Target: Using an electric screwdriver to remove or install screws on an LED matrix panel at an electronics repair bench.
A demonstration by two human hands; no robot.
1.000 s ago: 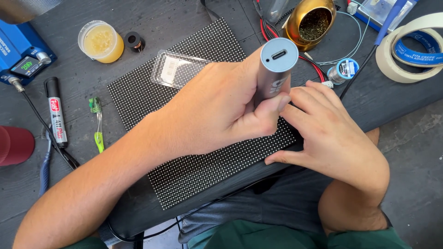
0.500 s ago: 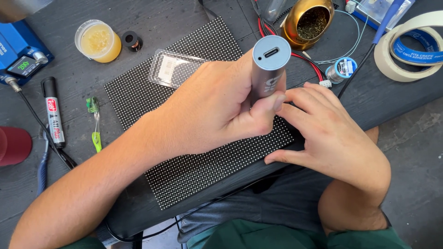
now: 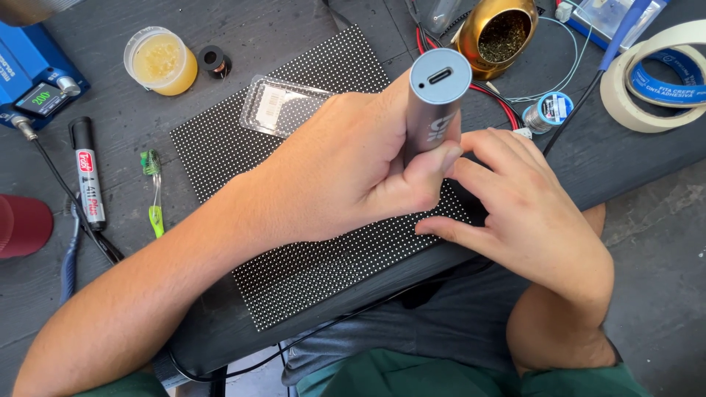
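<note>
My left hand [image 3: 346,180] grips a grey cylindrical tool [image 3: 434,103] held upright, its flat top with a small slot facing the camera, its tip hidden behind my fingers. Beneath lies a black dotted panel [image 3: 294,265] on the dark table. My right hand [image 3: 529,213] rests flat on the panel's right end, fingers spread and pointing toward the tool, thumb along the panel's near edge. It holds nothing.
A clear plastic case [image 3: 283,106] lies on the panel's far part. Left: yellow paste jar [image 3: 160,60], marker [image 3: 87,173], green brush [image 3: 154,192], blue device [image 3: 33,81], red cup [image 3: 22,224]. Far right: brass wool holder [image 3: 500,33], solder spool [image 3: 548,112], tape rolls [image 3: 658,73].
The grey tool and my left hand have shifted slightly; my right hand stays on the panel.
</note>
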